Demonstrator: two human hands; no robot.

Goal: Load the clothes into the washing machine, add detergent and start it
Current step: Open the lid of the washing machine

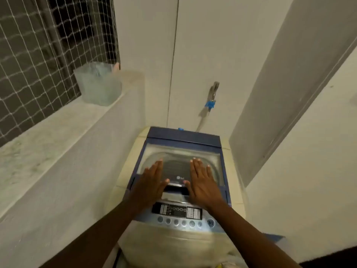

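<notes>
Washing machine (179, 192) sits at lower centre of the frame, its lid (181, 161) down. I have my left hand (152, 182) and right hand (202, 182) flat on the lid, fingers spread, holding nothing. I see no clothes or detergent. My worry: a wrist leaning on the buttons (183, 222) below could start it empty.
</notes>
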